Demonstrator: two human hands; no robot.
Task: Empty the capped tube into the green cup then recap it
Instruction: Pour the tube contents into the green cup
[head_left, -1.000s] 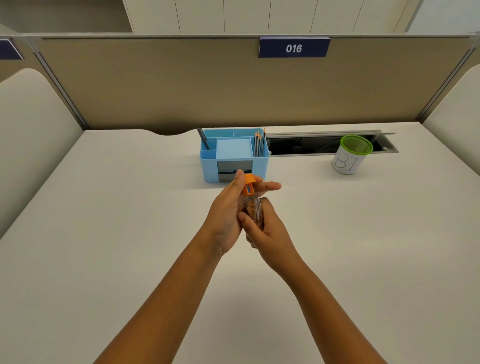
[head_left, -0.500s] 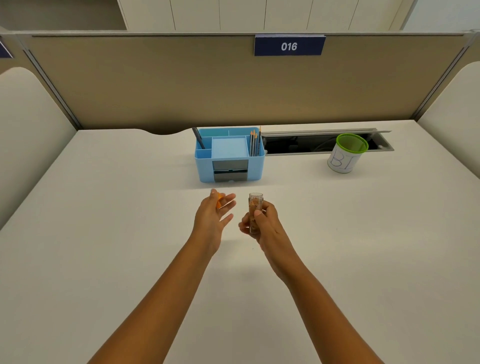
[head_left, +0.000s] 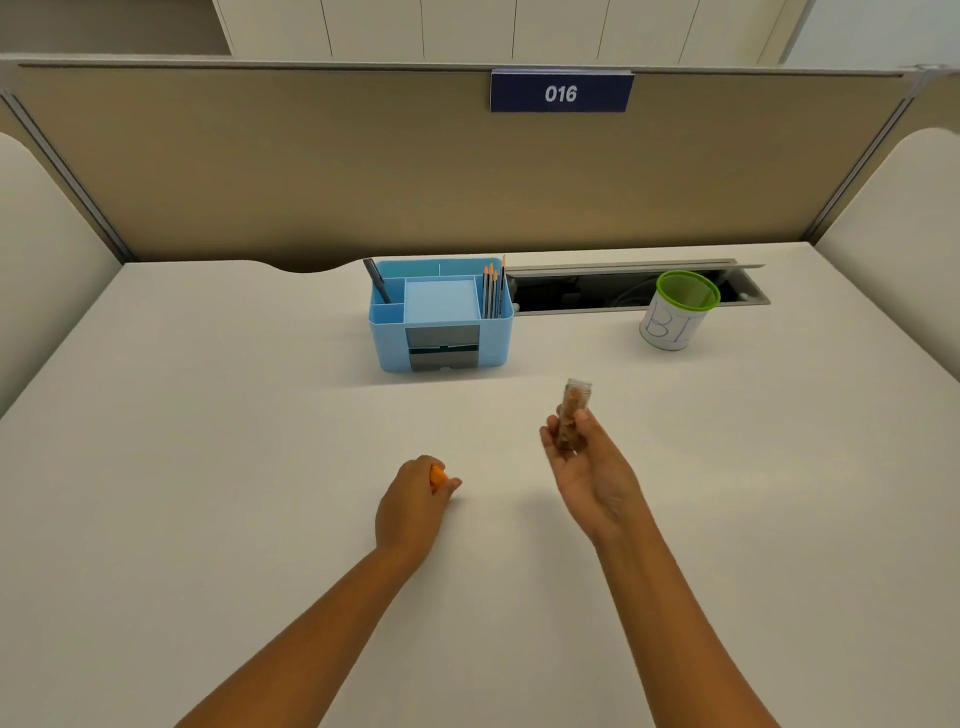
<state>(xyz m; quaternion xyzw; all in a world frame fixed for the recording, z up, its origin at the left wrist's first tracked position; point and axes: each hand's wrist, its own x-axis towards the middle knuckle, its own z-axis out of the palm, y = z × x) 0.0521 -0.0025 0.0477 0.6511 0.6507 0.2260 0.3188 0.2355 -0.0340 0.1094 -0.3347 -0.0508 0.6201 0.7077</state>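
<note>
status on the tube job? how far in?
Done: the orange cap is off, held in the left hand low over the desk. In hand: the right hand holds the open tube upright, brown contents inside, short of the green cup. Left: carry it to the cup, pour, recap.

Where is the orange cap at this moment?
In the head view the orange cap is off the tube, held in the left hand low over the desk, left of the right hand and nearer the person than the blue organizer.
</note>
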